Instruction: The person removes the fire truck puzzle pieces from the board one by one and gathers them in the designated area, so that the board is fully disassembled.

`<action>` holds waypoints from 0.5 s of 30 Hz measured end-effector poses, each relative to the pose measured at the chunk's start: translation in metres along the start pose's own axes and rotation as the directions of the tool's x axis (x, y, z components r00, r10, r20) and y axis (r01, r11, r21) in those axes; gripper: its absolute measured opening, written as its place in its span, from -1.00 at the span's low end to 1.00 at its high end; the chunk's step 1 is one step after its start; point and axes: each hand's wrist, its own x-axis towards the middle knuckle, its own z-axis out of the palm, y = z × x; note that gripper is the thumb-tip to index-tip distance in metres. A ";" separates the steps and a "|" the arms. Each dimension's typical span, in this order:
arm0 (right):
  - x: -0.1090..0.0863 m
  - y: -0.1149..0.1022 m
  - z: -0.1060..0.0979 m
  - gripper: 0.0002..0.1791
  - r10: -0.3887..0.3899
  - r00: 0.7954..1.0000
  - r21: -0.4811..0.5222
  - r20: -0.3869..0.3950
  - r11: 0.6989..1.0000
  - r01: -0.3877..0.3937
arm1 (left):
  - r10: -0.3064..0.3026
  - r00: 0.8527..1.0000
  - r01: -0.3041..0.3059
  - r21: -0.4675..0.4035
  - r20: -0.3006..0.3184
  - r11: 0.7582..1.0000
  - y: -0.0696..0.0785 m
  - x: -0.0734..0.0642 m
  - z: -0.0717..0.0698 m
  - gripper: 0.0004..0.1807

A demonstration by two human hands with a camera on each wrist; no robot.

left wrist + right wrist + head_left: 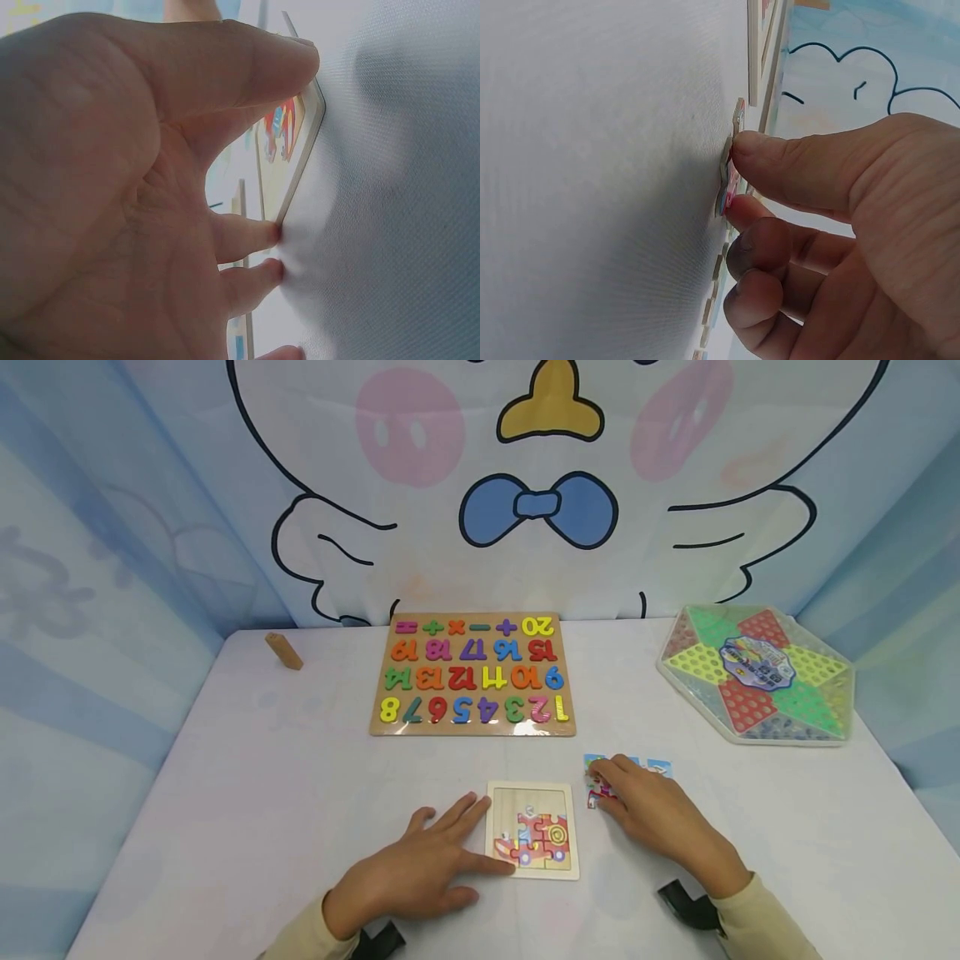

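Observation:
A small wooden puzzle tray (573, 860) lies flat on the white tabletop, with several joined pieces (538, 839) showing part of a red vehicle in its lower part. My left hand (416, 867), fingers spread, rests at the tray's left side; the thumb side lies over its lower left corner in the left wrist view. Right of the tray, my right hand (660, 814) pinches a jigsaw piece (730, 184) between thumb and index finger, low against the table. Other loose blue jigsaw pieces (660, 767) lie beside and partly under that hand, so some are hidden.
Behind the tray lies a wooden number board (472, 727) with coloured digits and signs. A hexagonal game box (813, 693) sits at the back right, and a small wooden block (284, 652) at the back left. A printed curtain (540, 577) hangs behind the table.

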 end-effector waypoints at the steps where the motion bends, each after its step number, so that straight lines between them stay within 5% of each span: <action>1: 0.000 0.000 0.000 -0.60 0.000 1.000 0.000 0.001 1.000 0.000 | 0.000 1.000 0.000 0.001 0.000 1.000 0.000 0.000 0.000 -0.49; 11: 0.000 -0.006 -0.012 -0.57 -0.091 0.991 -0.066 -0.095 0.994 0.085 | 0.007 1.000 -0.007 -0.001 0.002 1.000 0.000 0.001 -0.001 -0.49; 15: 0.004 -0.021 -0.018 -0.52 -0.121 0.993 -0.022 -0.006 0.992 0.121 | 0.008 1.000 -0.008 0.002 0.009 1.000 -0.001 0.000 -0.002 -0.50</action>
